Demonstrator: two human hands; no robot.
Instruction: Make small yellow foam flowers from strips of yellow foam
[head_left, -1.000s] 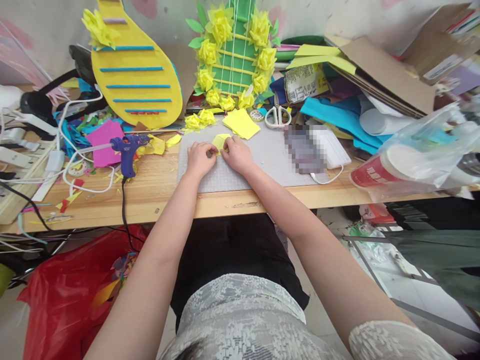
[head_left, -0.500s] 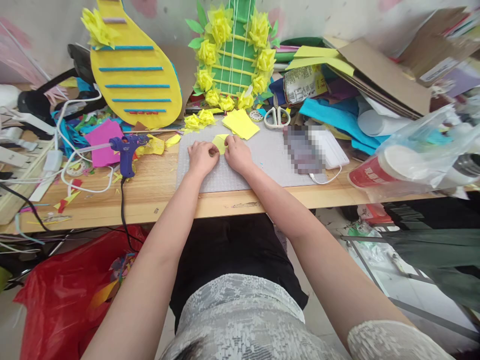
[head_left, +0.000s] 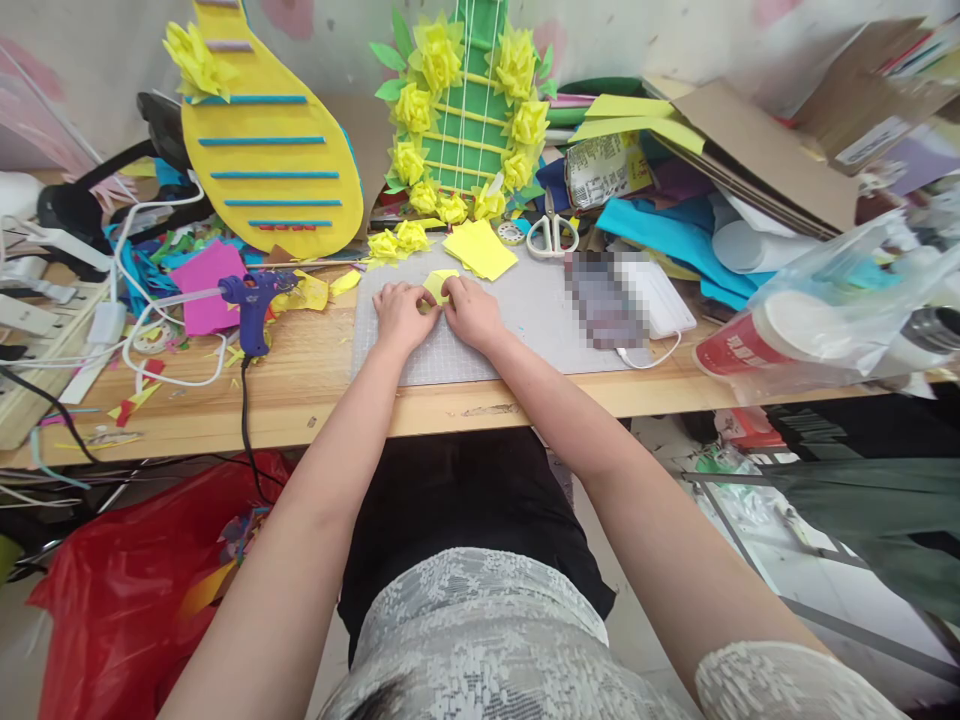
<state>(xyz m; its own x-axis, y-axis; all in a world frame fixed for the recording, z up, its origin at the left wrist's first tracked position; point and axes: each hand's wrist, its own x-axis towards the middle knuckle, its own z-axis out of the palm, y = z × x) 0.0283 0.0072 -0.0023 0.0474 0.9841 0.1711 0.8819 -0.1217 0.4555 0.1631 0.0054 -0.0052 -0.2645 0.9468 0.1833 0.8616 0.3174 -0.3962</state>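
A small piece of yellow paper [head_left: 439,283] rises between my two hands above the grey cutting mat [head_left: 540,330]. My left hand [head_left: 403,312] pinches its left side, thumb and fingers curled together. At its right side my right hand [head_left: 471,311] is closed on the paper too, the fingertips close to those of the left. The paper's lower part is hidden by the fingers. Just behind lies a stack of yellow paper squares [head_left: 480,249]. Yellow paper flowers [head_left: 397,240] rest at the mat's back left edge.
A purple glue gun [head_left: 255,308] stands left on the wooden table [head_left: 300,400]. White-handled scissors [head_left: 553,237], a blurred phone [head_left: 604,300] and a bagged red cup [head_left: 739,345] are to the right. Yellow [head_left: 274,160] and green [head_left: 480,120] cardboard instruments lean at the back.
Both hands stay almost in place on the yellow paper. Less of the paper shows between them, and the right fingers have shifted slightly left and down.
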